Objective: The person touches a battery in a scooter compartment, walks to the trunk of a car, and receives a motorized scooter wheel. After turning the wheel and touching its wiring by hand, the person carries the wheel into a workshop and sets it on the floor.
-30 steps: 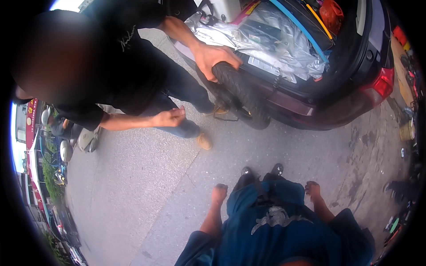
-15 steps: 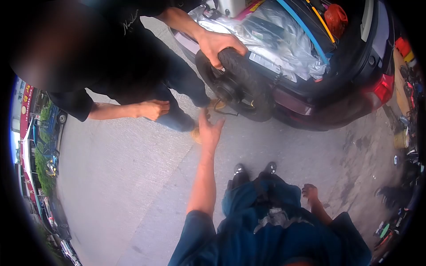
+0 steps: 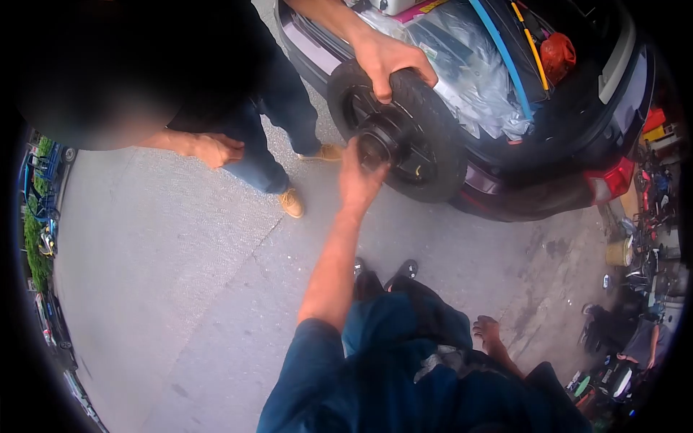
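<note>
A black wheel with a thick tyre (image 3: 442, 148) is held up at the car's open boot by the hand of a person in dark clothes, who grips the tyre from above. My left hand (image 3: 361, 177) reaches up to the wheel's hub (image 3: 384, 136), its fingers around the near end of the hub. My right hand (image 3: 487, 330) hangs beside my blue shorts, well away from the wheel, with its fingers a little apart and nothing in it. The other person's second hand (image 3: 216, 149) is held low, loosely curled, left of the wheel.
Behind the wheel, the boot holds silvery plastic sheeting (image 3: 476, 94), a blue tube (image 3: 502, 54) and an orange-red object (image 3: 557, 56). The red tail light (image 3: 612, 180) is at right. Farther right are a bucket (image 3: 619, 252) and another person (image 3: 644, 345).
My left hand has risen from my side to the wheel's hub. The wheel has turned its hub side more toward me, still in the other person's hand. My right hand stays low.
</note>
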